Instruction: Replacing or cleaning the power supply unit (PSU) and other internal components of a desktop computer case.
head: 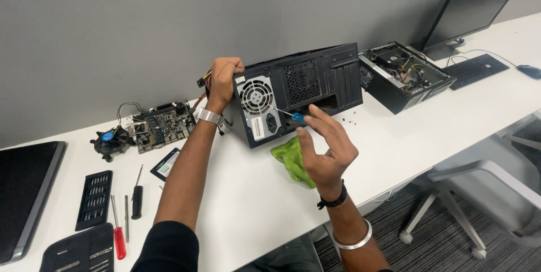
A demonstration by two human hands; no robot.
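Black metal makes up the small computer case (298, 94), standing on the white desk (253, 204) with its rear panel toward the person. At the case's top left corner the left hand (224, 80) is closed, steadying it. Just in front of the rear panel, the right hand (327, 148) pinches a blue-handled screwdriver (293, 116) between fingertips, its tip against the panel. Below the case lies a green cloth (293, 159); left of it sits a bare motherboard (160, 125).
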